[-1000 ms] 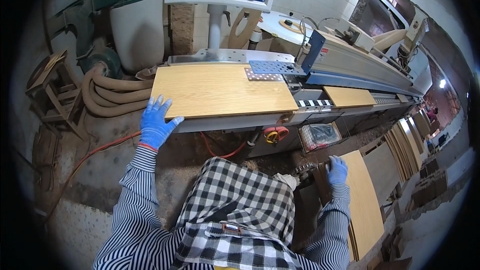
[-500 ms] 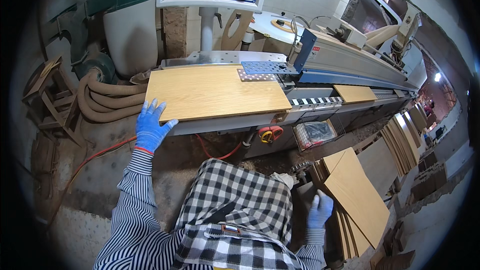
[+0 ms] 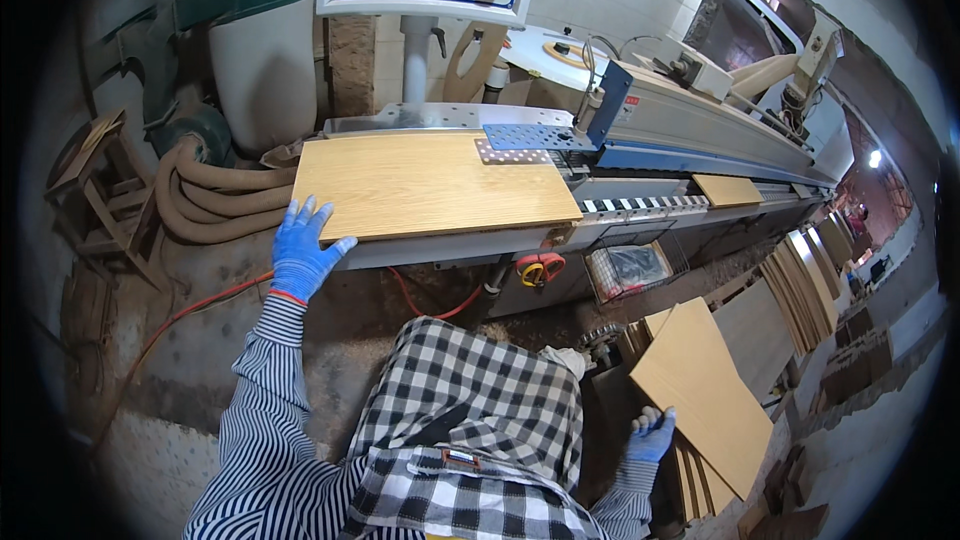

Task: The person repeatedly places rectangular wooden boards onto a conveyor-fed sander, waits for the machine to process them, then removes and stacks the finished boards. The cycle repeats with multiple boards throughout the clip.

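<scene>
The board (image 3: 430,185) lies on the machine's (image 3: 700,125) left end. The left hand (image 3: 308,248), fingers spread, touches its near-left corner; even pressure should steady it. The right hand (image 3: 650,434) curls at a panel's (image 3: 705,390) edge, grip unclear.

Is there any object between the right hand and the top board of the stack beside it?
No, nothing visible stands between them: the right hand is at the near left edge of the top board.
</scene>
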`<action>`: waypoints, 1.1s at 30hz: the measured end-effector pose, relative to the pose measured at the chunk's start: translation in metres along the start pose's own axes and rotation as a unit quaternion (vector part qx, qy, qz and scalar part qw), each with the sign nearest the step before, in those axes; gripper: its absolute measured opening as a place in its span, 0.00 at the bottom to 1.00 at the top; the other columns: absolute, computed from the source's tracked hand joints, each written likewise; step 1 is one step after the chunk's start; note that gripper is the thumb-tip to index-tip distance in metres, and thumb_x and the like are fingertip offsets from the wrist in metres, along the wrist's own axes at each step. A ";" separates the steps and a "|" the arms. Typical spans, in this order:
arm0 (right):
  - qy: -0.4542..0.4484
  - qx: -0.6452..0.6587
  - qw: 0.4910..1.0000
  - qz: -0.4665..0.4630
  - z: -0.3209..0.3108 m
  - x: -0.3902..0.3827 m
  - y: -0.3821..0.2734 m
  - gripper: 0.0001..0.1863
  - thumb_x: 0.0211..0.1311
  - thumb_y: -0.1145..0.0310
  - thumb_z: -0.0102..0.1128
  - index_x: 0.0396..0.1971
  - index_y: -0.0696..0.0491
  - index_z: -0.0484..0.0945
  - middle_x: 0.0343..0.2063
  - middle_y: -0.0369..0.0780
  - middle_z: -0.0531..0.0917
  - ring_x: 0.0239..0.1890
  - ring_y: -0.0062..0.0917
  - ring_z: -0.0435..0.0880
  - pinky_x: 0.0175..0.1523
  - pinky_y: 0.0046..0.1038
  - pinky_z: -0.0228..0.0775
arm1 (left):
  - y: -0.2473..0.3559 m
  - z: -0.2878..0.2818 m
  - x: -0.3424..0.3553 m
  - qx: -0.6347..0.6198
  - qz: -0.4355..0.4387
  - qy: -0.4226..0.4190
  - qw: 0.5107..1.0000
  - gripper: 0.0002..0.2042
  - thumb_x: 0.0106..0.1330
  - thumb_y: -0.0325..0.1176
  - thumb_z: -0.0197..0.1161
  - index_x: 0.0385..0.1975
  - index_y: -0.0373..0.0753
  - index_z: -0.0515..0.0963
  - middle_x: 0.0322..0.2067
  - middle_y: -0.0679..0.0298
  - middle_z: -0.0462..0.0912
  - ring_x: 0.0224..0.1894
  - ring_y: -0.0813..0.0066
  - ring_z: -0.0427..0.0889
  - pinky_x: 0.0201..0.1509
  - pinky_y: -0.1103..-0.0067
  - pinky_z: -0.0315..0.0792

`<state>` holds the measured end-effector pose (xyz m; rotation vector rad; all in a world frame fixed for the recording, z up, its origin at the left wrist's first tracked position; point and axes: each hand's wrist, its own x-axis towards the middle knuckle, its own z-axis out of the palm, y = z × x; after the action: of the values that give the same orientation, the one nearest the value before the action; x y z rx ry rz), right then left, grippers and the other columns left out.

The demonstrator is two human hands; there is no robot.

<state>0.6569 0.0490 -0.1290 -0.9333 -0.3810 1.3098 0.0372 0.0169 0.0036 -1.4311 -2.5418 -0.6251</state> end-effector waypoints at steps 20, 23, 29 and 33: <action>0.220 0.066 0.972 -0.051 -0.005 -0.023 -0.001 0.29 0.48 0.41 0.67 0.42 0.46 0.72 0.29 0.33 0.75 0.24 0.23 0.66 0.35 0.27 0.60 | -0.052 0.005 -0.016 -0.108 -0.006 0.064 0.992 0.27 0.58 0.42 0.66 0.58 0.42 0.71 0.63 0.54 0.66 0.67 0.56 0.60 0.69 0.68 0.57; 0.202 0.040 0.976 -0.065 -0.008 -0.022 0.000 0.30 0.47 0.41 0.67 0.43 0.46 0.72 0.30 0.33 0.74 0.26 0.24 0.66 0.36 0.28 0.61 | -0.054 0.010 -0.015 -0.135 -0.003 0.075 0.988 0.26 0.57 0.40 0.68 0.57 0.42 0.72 0.62 0.55 0.67 0.66 0.57 0.61 0.69 0.68 0.57; 0.224 0.047 0.973 -0.031 0.012 -0.039 -0.003 0.30 0.48 0.42 0.68 0.44 0.45 0.71 0.32 0.34 0.75 0.26 0.24 0.67 0.33 0.27 0.62 | -0.057 0.009 -0.014 -0.163 -0.004 0.073 0.984 0.26 0.56 0.39 0.69 0.55 0.42 0.74 0.62 0.55 0.67 0.66 0.58 0.61 0.69 0.68 0.56; 0.217 0.054 0.974 -0.037 0.005 -0.042 -0.009 0.31 0.48 0.42 0.67 0.46 0.45 0.70 0.32 0.34 0.75 0.25 0.23 0.68 0.32 0.27 0.62 | -0.055 0.006 -0.012 -0.170 -0.010 0.063 0.983 0.27 0.55 0.40 0.70 0.56 0.41 0.74 0.62 0.55 0.68 0.67 0.57 0.60 0.70 0.68 0.56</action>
<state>0.6478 0.0124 -0.1087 -1.0708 -0.0038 1.0127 -0.0026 -0.0147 -0.0212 -1.4073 -2.4380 -1.1606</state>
